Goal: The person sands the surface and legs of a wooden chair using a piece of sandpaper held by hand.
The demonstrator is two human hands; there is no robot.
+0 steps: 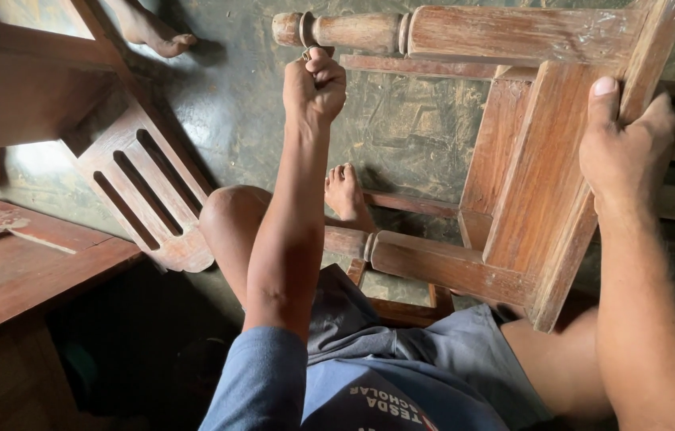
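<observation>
A worn brown wooden chair frame (529, 168) lies tipped across my lap, legs pointing left. My left hand (315, 84) is clenched just under the turned end of the upper leg (337, 32), pinching something small against it; what it is cannot be made out. My right hand (625, 148) grips the frame's edge rail at the right, thumb up on the wood. The lower turned leg (433, 267) runs over my thigh, next to my bare foot (345, 191).
A second wooden chair part with a slatted back (150, 195) lies at left on the dark, stained floor (401, 128). A reddish wooden board (18, 271) sits at lower left. Another person's bare feet (150, 30) show at top left.
</observation>
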